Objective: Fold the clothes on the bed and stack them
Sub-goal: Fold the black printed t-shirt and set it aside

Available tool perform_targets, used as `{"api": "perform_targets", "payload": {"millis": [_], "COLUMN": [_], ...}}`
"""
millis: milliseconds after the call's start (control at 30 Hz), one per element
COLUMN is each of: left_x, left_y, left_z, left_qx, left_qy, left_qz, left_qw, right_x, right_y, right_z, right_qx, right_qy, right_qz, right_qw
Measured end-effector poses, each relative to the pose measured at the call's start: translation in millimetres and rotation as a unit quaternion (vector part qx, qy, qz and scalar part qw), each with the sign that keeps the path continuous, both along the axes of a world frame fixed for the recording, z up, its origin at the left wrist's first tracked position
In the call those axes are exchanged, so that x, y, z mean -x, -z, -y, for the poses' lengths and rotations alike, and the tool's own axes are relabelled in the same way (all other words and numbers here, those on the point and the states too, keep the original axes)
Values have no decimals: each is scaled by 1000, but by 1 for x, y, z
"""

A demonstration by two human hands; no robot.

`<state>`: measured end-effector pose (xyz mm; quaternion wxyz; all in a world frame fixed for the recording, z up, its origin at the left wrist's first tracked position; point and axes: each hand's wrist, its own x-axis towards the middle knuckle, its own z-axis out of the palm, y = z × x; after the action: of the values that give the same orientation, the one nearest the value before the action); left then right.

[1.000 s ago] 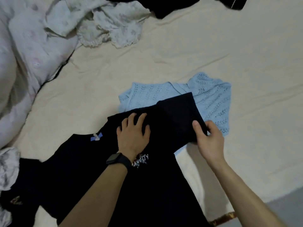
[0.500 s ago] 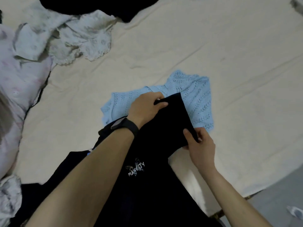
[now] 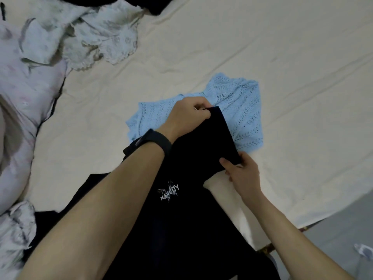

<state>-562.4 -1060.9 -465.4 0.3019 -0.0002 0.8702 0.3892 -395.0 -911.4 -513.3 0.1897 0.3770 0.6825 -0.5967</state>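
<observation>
Both hands pinch the black shirt (image 3: 193, 150) (white logo): left hand (image 3: 187, 116) its far corner, right hand (image 3: 241, 172) its near corner. It partly covers the blue knit top (image 3: 242, 110) on the bed (image 3: 222, 47); crumpled floral clothes (image 3: 96, 37) lie far-left.

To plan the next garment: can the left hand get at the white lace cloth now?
Probably not yet. The left hand pinches the black shirt's corner, so it is busy; nothing lies between, but the lace cloth sits farther up the bed.

Matt black shirt (image 3: 193, 209), openwork blue knit (image 3: 242, 110)
</observation>
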Motion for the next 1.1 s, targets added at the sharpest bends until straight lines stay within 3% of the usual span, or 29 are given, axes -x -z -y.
{"api": "perform_targets", "payload": {"millis": [133, 200, 267, 333, 400, 467, 567, 633, 733, 867, 1100], "left_x": [-49, -95, -145, -192, -230, -246, -231, -208, -175, -145, -131], "left_y": [-48, -68, -75, -67, -45, -23, 5, 16, 28, 39, 27], "left_z": [55, 100, 147, 194, 233, 252, 248, 229, 206, 206, 217], "left_qx": [-99, -78, 2, 109, 190, 214, 161, 94, 48, 121, 75], "left_qy": [-145, -186, -184, -157, -97, -78, -136, -201, -229, -165, -117], "left_qz": [-13, -63, -84, -38, 55, 130, 90, 51, 53, 26, -5], "left_qw": [984, 977, 979, 981, 975, 965, 973, 974, 971, 978, 990], "right_x": [-24, -48, -77, -111, -137, -154, -150, -135, -113, -91, -87], "right_y": [-34, -51, -58, -51, -38, -26, -21, -22, -26, -24, -11], "right_z": [38, 65, 91, 112, 129, 135, 138, 141, 149, 156, 134], "right_qx": [-34, -51, -111, -154, -133, -73, -64, 18, 132, 258, 335], "right_qy": [57, 54, -41, -193, -375, -458, -246, -63, 84, 204, 258], "right_qz": [-109, -169, -258, -303, -214, -64, 38, 110, 171, 222, 206], "right_qw": [992, 983, 959, 920, 892, 884, 966, 992, 973, 918, 883]}}
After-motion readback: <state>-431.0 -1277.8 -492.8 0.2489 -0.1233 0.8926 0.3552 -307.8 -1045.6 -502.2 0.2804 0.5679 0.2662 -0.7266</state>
